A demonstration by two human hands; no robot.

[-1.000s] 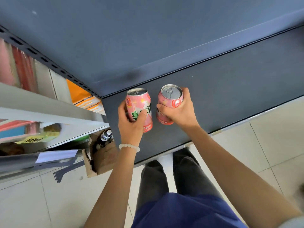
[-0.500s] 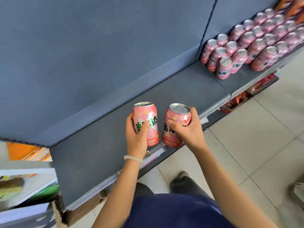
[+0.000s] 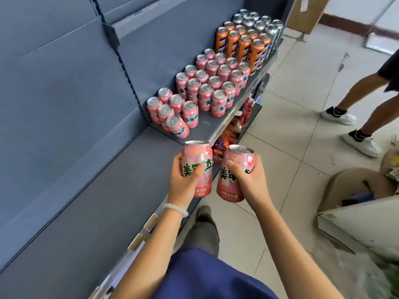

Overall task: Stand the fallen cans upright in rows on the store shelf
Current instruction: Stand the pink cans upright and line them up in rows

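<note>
My left hand [image 3: 183,180] grips a pink can [image 3: 197,156] upright above the front edge of the dark grey shelf [image 3: 97,201]. My right hand [image 3: 248,180] grips a second pink can [image 3: 235,156], held upright just off the shelf over the floor. Ahead on the shelf stand several pink cans in rows [image 3: 207,87]. The nearest pink can [image 3: 177,126] of that group leans tilted at the front.
Tall orange cans [image 3: 241,46] and silver cans [image 3: 259,22] stand beyond the pink ones. Snack packets [image 3: 228,134] fill the lower shelf. Another person's legs [image 3: 356,108] stand on the tiled floor at right. A cardboard box [image 3: 356,186] sits at right.
My view has swung right along the shelf and both hands have carried their cans that way, off the shelf edge. The rows of cans now lie straight ahead.
</note>
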